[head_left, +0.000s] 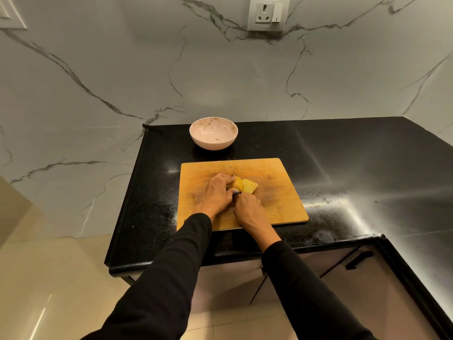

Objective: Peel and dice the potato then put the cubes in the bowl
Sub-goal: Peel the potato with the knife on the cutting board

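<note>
A: Slicing stage? Left hand [215, 192] grips the peeled potato [241, 184] mid cutting board [282, 200], right hand [247, 207] clenches the knife [236, 192].

B: Yep. Bowl [213, 133] past the board's far edge has no cubes; next I'd cut slices crosswise.

**No legible text**

No words, labels, brand names or numbers can be read anywhere in the view. The wall socket [266, 13] above the counter [343, 155] is unmarked, and nothing is printed on the bowl [213, 133] or the cutting board [277, 192].
</note>
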